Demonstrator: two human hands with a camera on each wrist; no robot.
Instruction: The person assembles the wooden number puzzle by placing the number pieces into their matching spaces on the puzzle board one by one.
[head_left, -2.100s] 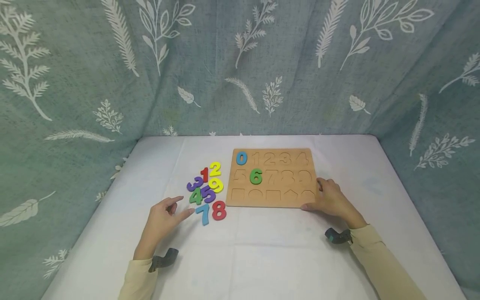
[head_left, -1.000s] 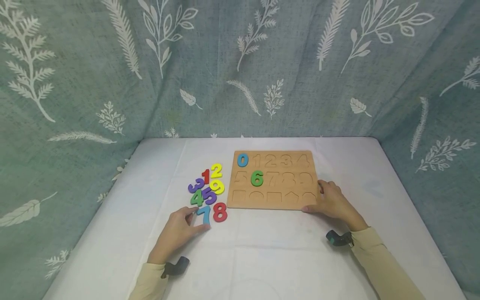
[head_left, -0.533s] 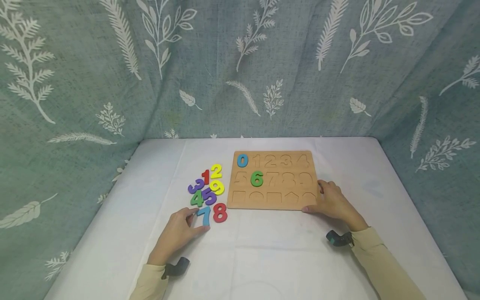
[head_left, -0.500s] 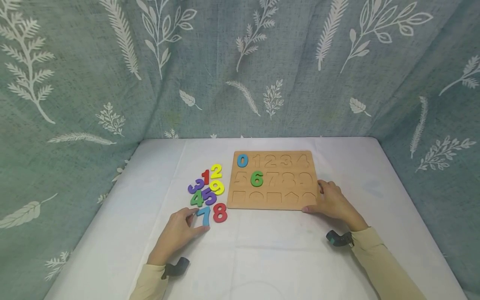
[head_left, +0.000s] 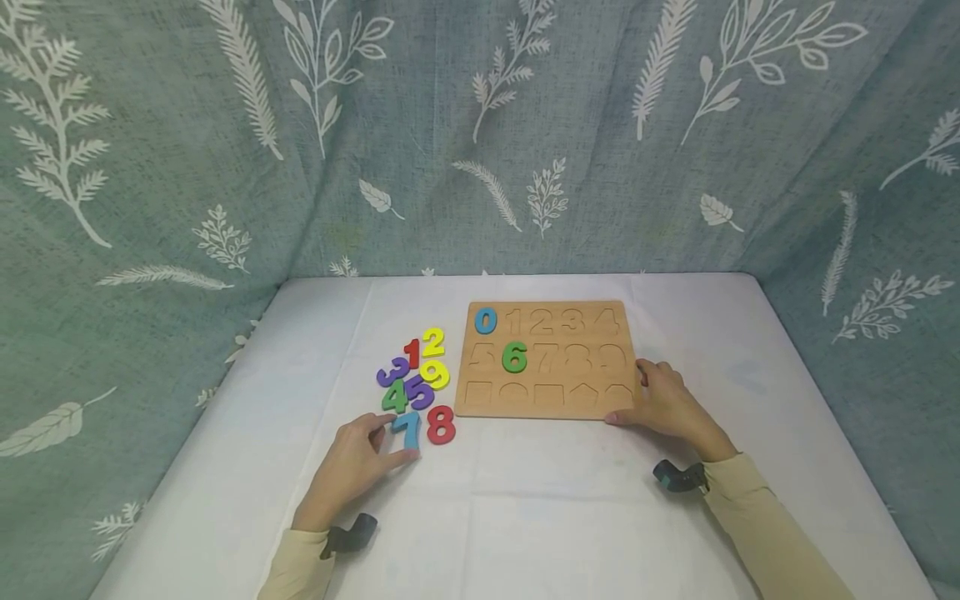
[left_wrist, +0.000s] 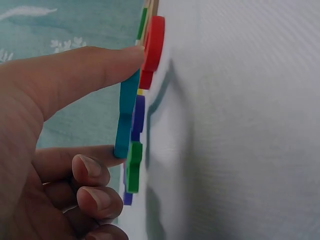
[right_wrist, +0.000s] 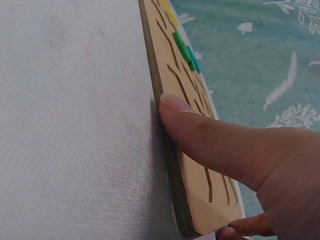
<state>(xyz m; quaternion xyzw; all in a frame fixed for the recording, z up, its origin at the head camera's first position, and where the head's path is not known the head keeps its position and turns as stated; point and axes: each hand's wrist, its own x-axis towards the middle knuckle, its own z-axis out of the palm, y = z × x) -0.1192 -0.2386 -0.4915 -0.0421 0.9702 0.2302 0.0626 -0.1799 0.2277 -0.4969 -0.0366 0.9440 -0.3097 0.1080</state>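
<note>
My left hand (head_left: 345, 467) pinches a blue number 7 piece (head_left: 410, 429) between thumb and index finger. In the left wrist view the blue 7 (left_wrist: 128, 107) is held off the white cloth, its shadow lying apart from it; the other fingers curl in below. My right hand (head_left: 663, 400) grips the near right corner of a wooden number puzzle board (head_left: 555, 410). The right wrist view shows the thumb (right_wrist: 200, 127) pressed along the board's edge. In the board sit a blue 0 (head_left: 478, 321) and a green 6 (head_left: 507, 358).
Left of the board lie loose number pieces: a red 8 (head_left: 441, 424), green 4 (head_left: 395, 401), purple 5 (head_left: 424, 398), purple 3 (head_left: 402, 367), yellow 9 (head_left: 442, 379), red 1 (head_left: 413, 353) and yellow 2 (head_left: 433, 348). A patterned curtain (head_left: 420, 125) encloses the white table (head_left: 555, 517).
My left hand has moved right and toward me onto the blue 7 and now pinches it; the 7 has shifted slightly left. My right hand stays on the board's corner.
</note>
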